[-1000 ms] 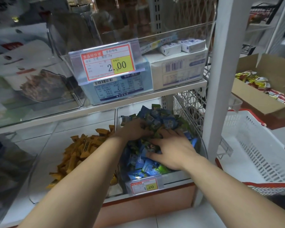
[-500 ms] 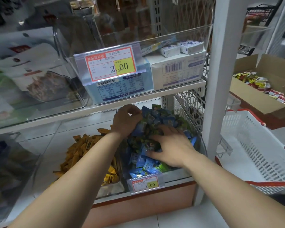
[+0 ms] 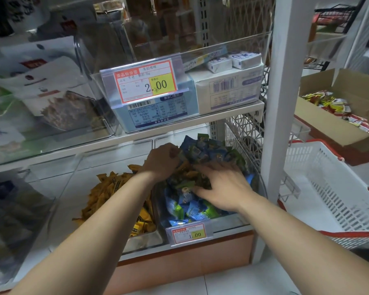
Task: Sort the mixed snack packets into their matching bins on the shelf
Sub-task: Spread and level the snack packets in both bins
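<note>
**Two hands in one heap of blue and green packets [image 3: 202, 151]**

The left hand [image 3: 161, 160] dug curled fingers into the heap's upper left edge; whether it held a packet could not be told. The right hand [image 3: 224, 187] lay flat on top, fingers spread. The packets, too many to count, filled the right bin [image 3: 227, 221]. One neighbouring bin [image 3: 144, 241] held yellow packets [image 3: 115, 188]. One white basket [image 3: 330, 188] stood to the right.

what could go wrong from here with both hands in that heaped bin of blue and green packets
1. The heap of blue and green foil packets rises high in the clear plastic bin. The left hand, fingers curled at the heap's edge, could tip some over into the neighbouring long orange-yellow packets.
2. The right hand, lying spread on the heap, may bury the brownish packets between the hands, leaving them unsorted.
</note>
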